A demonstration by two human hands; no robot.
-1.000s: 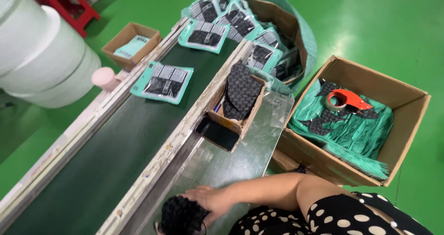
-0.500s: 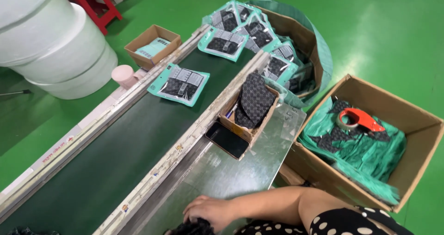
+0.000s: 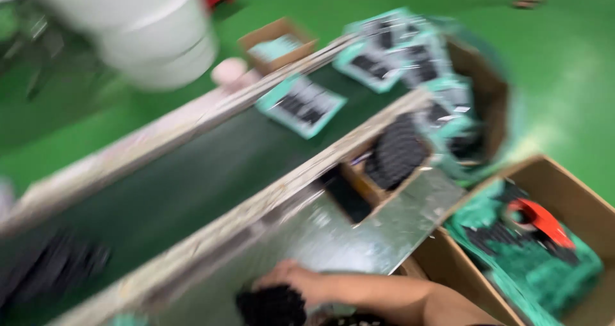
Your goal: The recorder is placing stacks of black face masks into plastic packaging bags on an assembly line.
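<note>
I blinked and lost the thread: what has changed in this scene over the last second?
The teal packet on the dark belt has ridden further up toward the heap. The hand keeps pressing the black pad pile on the metal table, little changed. The boxes and red tape dispenser lie as before; the view is now blurred.

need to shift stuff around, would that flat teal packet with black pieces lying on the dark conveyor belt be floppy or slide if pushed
The flat teal packet lies thin and level on the dark conveyor belt, so it probably slides rather than rolls or tips. It looks like a soft film sleeve, so likely light and bendy when lifted by one edge. The picture is blurred, so its stiffness is uncertain.
</note>
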